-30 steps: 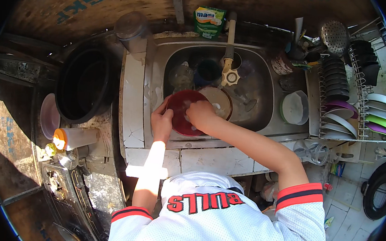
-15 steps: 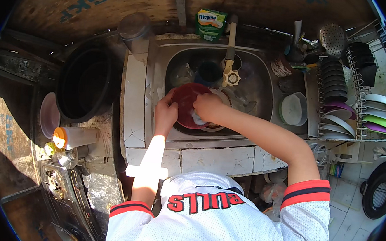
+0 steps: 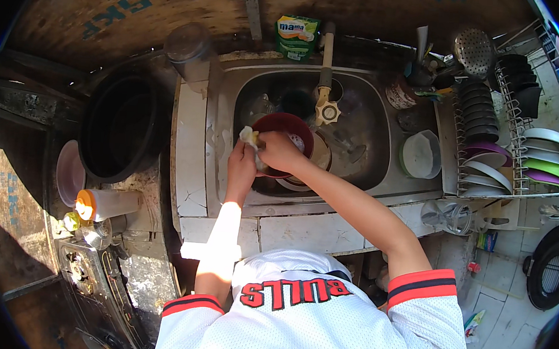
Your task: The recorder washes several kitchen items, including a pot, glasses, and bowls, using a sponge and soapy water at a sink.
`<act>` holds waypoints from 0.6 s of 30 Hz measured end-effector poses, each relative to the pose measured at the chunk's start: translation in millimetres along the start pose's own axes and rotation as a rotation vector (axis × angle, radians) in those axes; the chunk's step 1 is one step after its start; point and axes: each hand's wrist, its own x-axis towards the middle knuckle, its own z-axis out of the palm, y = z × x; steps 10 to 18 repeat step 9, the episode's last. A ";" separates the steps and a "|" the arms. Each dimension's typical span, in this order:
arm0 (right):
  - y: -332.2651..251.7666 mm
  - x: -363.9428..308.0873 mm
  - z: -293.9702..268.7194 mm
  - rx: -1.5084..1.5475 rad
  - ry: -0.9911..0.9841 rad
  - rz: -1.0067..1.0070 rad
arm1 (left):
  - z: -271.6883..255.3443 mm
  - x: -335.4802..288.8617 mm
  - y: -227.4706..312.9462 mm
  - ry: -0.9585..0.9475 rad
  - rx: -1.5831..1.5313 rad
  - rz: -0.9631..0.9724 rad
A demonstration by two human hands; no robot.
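Note:
My left hand [image 3: 243,166] is closed on the near left edge of a dark red bowl [image 3: 291,122], which it holds tilted over the sink [image 3: 377,139]. In my right hand [image 3: 277,151] is a pale yellowish-white sponge [image 3: 249,137], pressed at the bowl's left rim. White suds show inside the bowl. Partly hidden beneath it, a round light-coloured dish [image 3: 321,153] lies in the sink. Clear glassware [image 3: 353,153] rests to the right of the dish.
A faucet [image 3: 327,111] with a star-shaped knob hangs over the sink's middle. Right of the basin stands a round clear tub [image 3: 420,154], then a rack of plates and bowls [image 3: 486,177]. At the left are a large black basin [image 3: 122,126] and a gas stove [image 3: 87,277].
My right hand has moved left with the sponge, from inside the bowl to its left rim. The bowl has tipped, showing more of its inside. My right elbow has come in.

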 end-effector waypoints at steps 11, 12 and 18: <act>-28.3 -14.3 -51.3 -0.710 -0.947 -0.172 | -15.2 12.8 -36.6 -0.119 0.392 0.258; -28.3 -14.3 -51.3 -0.710 -0.947 -0.172 | -15.2 12.8 -36.6 -0.119 0.392 0.258; -28.3 -14.3 -51.3 -0.710 -0.947 -0.172 | -15.2 12.8 -36.6 -0.119 0.392 0.258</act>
